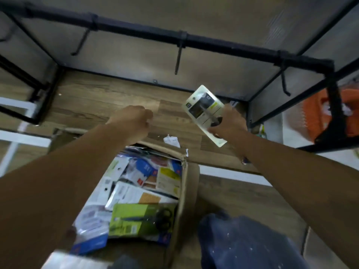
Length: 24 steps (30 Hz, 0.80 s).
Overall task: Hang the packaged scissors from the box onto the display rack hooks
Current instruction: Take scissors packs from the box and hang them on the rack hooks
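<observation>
The right hand [226, 124] grips a packaged scissors [204, 111] by its lower end, card tilted up toward the rack hooks [178, 59]. The left hand [132, 121] is clenched, holding nothing. Below, the cardboard box [189, 181] holds more jumbled packages.

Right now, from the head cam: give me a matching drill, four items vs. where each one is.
Items:
1. right hand
2. left hand
3. green scissors pack
4. hook

Places:
A. lying in the cardboard box
B. on the black rack bar, bare
C. holding a pale scissors pack
D. curled, above the box's far edge, holding nothing visible

Pairs: 1-C, 2-D, 3-A, 4-B
</observation>
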Each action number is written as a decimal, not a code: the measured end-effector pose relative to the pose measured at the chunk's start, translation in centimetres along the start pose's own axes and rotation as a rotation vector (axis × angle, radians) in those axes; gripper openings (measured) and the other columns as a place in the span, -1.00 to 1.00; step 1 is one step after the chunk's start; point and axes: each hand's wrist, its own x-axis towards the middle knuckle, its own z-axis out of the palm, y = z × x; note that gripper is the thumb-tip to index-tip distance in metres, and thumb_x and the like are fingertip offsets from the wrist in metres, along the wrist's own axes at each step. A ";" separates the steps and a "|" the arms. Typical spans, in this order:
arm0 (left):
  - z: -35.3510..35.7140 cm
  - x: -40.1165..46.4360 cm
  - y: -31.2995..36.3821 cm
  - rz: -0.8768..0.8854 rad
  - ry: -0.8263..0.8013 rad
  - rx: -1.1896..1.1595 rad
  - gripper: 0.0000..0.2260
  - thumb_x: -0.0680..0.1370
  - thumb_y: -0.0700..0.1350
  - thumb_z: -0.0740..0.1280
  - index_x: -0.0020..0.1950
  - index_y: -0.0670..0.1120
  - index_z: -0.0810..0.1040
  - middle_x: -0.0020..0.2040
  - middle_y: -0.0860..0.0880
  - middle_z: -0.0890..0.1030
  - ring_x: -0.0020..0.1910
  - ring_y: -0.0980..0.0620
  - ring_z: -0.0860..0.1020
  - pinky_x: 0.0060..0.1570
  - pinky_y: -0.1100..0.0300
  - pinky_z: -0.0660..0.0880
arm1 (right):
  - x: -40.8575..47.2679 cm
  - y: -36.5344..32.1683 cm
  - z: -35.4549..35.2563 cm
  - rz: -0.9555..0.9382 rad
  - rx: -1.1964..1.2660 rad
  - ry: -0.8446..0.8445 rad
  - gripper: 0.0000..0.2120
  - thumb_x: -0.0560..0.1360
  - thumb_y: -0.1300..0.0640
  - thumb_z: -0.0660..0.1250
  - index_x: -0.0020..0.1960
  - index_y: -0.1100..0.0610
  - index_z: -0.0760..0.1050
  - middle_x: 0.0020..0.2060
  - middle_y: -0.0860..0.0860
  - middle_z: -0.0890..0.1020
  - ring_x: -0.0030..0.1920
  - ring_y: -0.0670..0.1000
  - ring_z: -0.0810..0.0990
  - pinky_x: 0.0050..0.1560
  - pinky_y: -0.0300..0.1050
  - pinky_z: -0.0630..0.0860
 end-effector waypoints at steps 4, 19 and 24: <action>-2.1 -6.1 -2.7 -0.017 -0.064 0.007 -0.74 0.54 -0.20 0.19 0.19 -0.13 0.53 0.17 -0.20 0.55 0.12 -0.19 0.50 0.10 0.07 0.46 | -6.7 -3.2 -3.3 -0.034 0.027 -0.089 -0.16 0.25 -0.01 0.55 0.38 0.17 0.21 0.27 0.12 0.38 0.27 0.15 0.37 0.14 -0.04 0.40; 11.0 -15.5 -14.5 -0.523 -0.101 -0.726 -0.87 0.57 -0.15 0.26 -0.01 -0.19 0.55 -0.02 -0.19 0.54 -0.14 -0.12 0.49 -0.22 0.19 0.42 | -18.7 -14.1 10.4 -0.132 -0.021 -0.247 -0.45 0.43 -0.01 0.39 0.31 0.14 0.27 0.22 0.11 0.45 0.20 0.14 0.45 0.13 -0.01 0.43; 18.5 -10.7 -15.4 -0.861 0.106 -1.427 -0.49 0.46 0.15 0.38 0.24 -0.15 0.41 0.05 -0.17 0.51 0.01 -0.12 0.53 -0.27 0.11 0.48 | -14.4 -16.3 17.9 -0.239 0.096 -0.146 -0.52 0.52 0.07 0.29 0.39 0.13 0.27 0.27 0.12 0.39 0.27 0.14 0.39 0.16 -0.05 0.38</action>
